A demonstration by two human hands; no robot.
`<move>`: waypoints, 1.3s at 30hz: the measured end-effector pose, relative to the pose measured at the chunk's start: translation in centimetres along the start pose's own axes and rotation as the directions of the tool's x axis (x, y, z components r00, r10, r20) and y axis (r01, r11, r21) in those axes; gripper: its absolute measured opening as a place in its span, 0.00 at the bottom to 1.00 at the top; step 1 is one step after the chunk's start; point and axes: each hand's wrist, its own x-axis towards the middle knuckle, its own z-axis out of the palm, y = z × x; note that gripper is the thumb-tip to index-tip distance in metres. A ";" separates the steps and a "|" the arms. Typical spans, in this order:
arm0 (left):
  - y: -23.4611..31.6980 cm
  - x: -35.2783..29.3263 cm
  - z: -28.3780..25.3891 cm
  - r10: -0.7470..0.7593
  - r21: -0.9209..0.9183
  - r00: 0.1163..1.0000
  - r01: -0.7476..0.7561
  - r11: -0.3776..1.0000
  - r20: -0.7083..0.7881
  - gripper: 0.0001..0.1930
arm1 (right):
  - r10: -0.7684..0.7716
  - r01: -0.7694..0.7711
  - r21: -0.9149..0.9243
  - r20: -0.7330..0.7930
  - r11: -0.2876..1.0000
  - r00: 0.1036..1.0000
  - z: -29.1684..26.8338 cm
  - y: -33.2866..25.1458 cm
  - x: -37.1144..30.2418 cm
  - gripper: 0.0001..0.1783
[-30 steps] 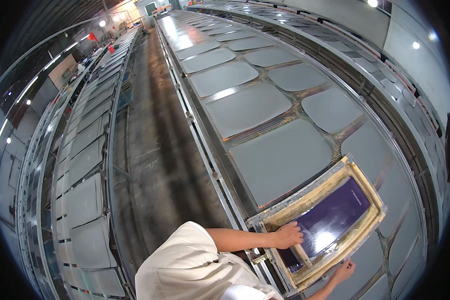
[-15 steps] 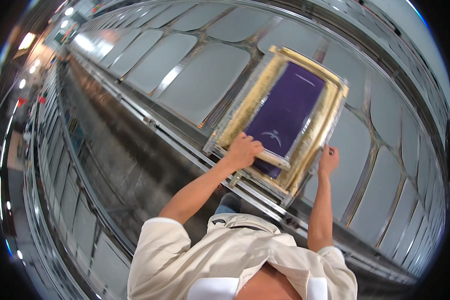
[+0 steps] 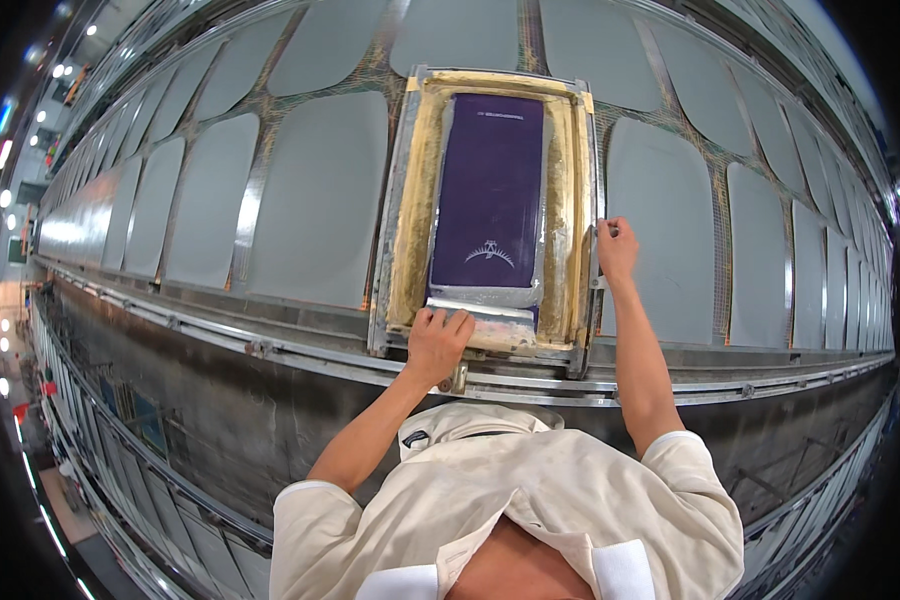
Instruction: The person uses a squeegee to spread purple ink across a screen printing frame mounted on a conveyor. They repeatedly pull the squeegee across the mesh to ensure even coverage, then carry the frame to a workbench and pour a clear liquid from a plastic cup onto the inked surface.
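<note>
My left hand (image 3: 438, 343) grips the squeegee (image 3: 492, 314), near end of frame (image 3: 405, 230); right hand (image 3: 616, 246) at right edge, hold unclear; panels (image 3: 317, 205) left and right look unmarked.

Before you, a rectangular frame (image 3: 567, 220) with stained yellowish borders lies flat, its long sides running near to far. Inside, its dark purple panel (image 3: 490, 180) shows a pale fan-shaped mark (image 3: 490, 254); nearer you, a pale bar (image 3: 498, 316) spans left to right.
</note>
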 end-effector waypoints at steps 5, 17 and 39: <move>-5.1 7.6 3.2 -0.011 0.039 0.999 0.010 0.999 0.036 0.20 | 0.123 -0.083 -0.174 0.239 0.981 0.963 -1.5 -1.6 1.3 0.15; -20.5 36.4 8.4 0.009 -0.036 0.997 -0.006 0.999 0.080 0.15 | -0.627 0.669 0.068 0.430 0.740 0.649 5.7 -16.6 18.9 0.24; -12.2 22.4 3.0 -0.028 -0.118 0.966 0.061 0.991 0.259 0.08 | -0.572 0.747 -0.043 0.615 0.664 0.543 5.7 -13.6 4.4 0.09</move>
